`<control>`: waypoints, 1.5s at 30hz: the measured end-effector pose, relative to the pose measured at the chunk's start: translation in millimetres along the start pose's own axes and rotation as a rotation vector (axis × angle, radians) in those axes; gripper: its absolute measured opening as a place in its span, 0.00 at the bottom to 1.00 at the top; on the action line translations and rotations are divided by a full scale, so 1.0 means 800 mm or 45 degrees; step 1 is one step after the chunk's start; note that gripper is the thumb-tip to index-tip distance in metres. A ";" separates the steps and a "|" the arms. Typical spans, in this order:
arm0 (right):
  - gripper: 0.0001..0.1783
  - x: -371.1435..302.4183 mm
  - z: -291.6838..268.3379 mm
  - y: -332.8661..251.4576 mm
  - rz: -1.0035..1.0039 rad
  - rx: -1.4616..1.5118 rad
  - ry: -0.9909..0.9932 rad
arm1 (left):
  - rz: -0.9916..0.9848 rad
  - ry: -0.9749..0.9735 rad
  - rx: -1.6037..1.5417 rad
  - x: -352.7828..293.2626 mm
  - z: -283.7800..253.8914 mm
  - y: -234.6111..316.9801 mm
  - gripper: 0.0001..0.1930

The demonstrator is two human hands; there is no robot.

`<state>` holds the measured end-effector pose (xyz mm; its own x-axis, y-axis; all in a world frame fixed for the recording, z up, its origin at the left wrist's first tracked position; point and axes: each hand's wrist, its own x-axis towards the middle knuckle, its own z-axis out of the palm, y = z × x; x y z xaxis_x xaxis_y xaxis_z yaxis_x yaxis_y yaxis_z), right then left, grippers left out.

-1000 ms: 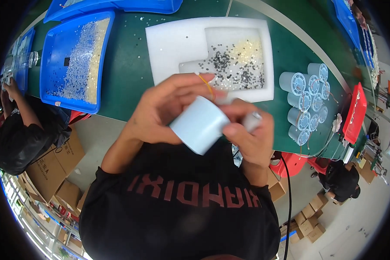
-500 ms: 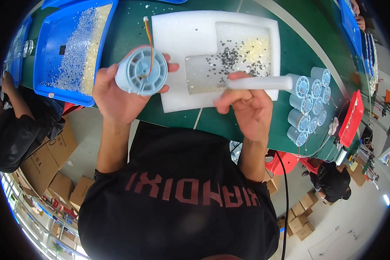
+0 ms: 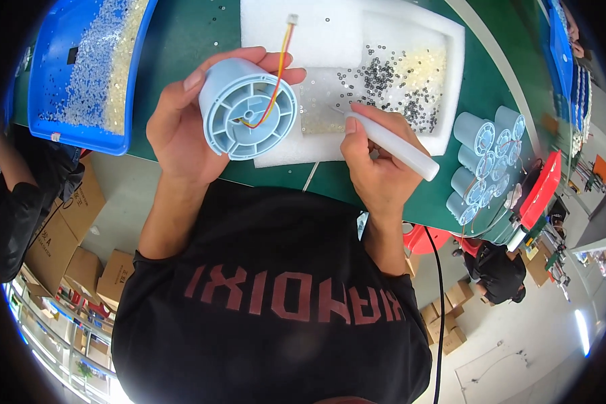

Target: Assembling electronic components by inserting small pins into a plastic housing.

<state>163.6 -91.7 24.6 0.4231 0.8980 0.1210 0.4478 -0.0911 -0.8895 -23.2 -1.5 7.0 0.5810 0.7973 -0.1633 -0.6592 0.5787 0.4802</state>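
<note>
My left hand is wrapped round a light blue round plastic housing, its ribbed open face tilted toward me. Red and yellow wires rise from the housing's centre to a small white plug. A white pen-shaped tool with a thin tip is gripped in my right hand. Its tip points left over the near part of a white foam tray, apart from the housing. In the tray's recess lie small black rings and cream-coloured ones.
A blue tray of small clear and cream pieces stands at the left. Several more blue housings with wires are stacked at the right, by a red bin. All rest on a green table. Other people sit at both sides.
The pen-shaped tool has swung from lying level across my right hand to a slanted pen grip, tip leftward. My left hand has moved slightly right and tilted the housing.
</note>
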 end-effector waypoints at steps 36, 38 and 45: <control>0.13 -0.003 0.000 -0.008 0.026 -0.043 0.118 | -0.018 0.068 0.033 -0.003 0.013 -0.001 0.33; 0.16 -0.007 0.002 0.000 0.017 0.148 0.245 | -0.033 0.165 0.072 -0.007 0.023 0.004 0.33; 0.17 0.001 -0.021 0.001 -0.320 -0.062 0.336 | -0.144 0.153 -0.104 -0.013 0.035 0.014 0.34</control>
<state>177.6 -98.6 31.3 0.4810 0.7537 0.4479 0.5975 0.0920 -0.7965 -23.1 -7.7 38.4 0.5954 0.7384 -0.3166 -0.6323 0.6738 0.3824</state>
